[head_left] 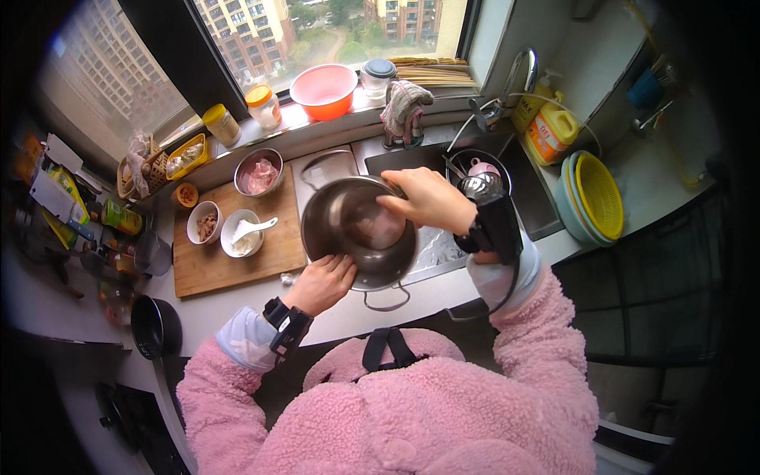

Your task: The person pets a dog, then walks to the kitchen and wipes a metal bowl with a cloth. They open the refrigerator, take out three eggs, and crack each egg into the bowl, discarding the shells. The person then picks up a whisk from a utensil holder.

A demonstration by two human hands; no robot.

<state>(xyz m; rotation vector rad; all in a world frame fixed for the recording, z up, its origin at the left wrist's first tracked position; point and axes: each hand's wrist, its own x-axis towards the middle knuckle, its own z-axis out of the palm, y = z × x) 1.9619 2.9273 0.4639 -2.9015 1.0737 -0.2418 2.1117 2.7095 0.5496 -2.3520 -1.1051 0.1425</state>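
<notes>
A wide stainless steel pot (326, 229) with two loop handles is in front of me, between the wooden cutting board (273, 269) and the sink (542, 202). My left hand (321, 283) grips its near-left rim, the fingertips inside the wall. My right hand (431, 199) is closed on the right rim, thumb over the inner side. Reflections cover the pot's inside, so I cannot tell whether it holds anything. On the board stand a metal bowl (252, 190) of pink raw meat, a white bowl (192, 230) of brown pieces, and another white bowl (231, 247) with a white spoon (263, 226).
A pink colander-like bowl (323, 83) and several jars line the window sill. The faucet (522, 70) rises behind the sink, which holds a pot (507, 168). Stacked basins (571, 207) and a yellow basket (599, 194) stand right. A black pan (156, 326) sits left.
</notes>
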